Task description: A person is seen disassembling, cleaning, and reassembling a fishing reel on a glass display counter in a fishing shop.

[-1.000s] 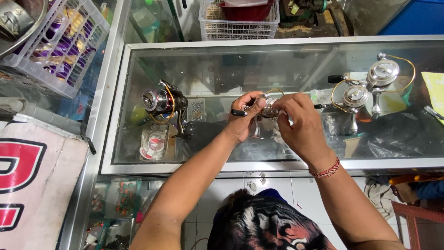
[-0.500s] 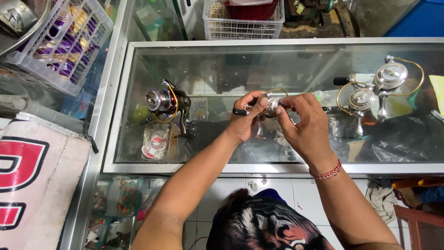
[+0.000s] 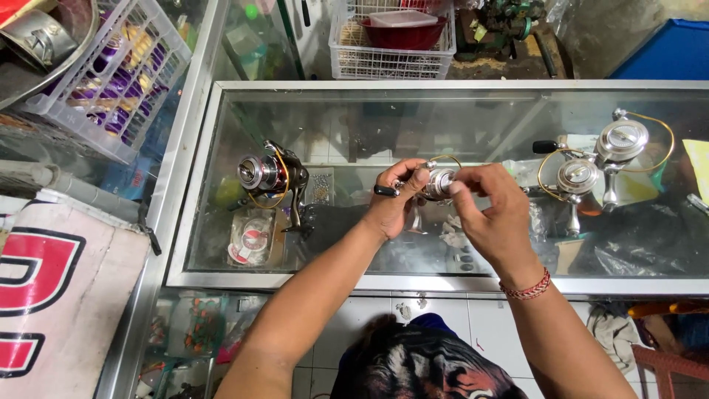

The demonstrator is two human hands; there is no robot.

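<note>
Left hand: curled around the near side of a small silver reel, thumb up along its body, fingers wrapped. The black knob of the reel's handle sticks out by the left knuckles.

Right hand: fingertips pinched on the reel's right face, thumb and forefinger closed on it. Red bead bracelet on the right wrist.

Reel held in the air between both hands, above the glass top of a display case, about mid-width of the case. A thin gold wire arc shows over its top.

On the glass, left of the hands: a dark reel with a silver spool and gold bail, standing on its foot, well apart from the held one. Below it, under the glass, a round red-and-white packet.

Right of the hands: two silver reels side by side, the nearer just beyond the right hand, the farther higher and to its right, each with a gold bail. A black knob by the nearer one.

Beyond the case: white wire basket holding a red bowl. Upper left: a white crate with purple and yellow packets. Far right, a blue surface. Lower left: a red, white and black banner.

Bottom edge: the person's printed shirt.
</note>
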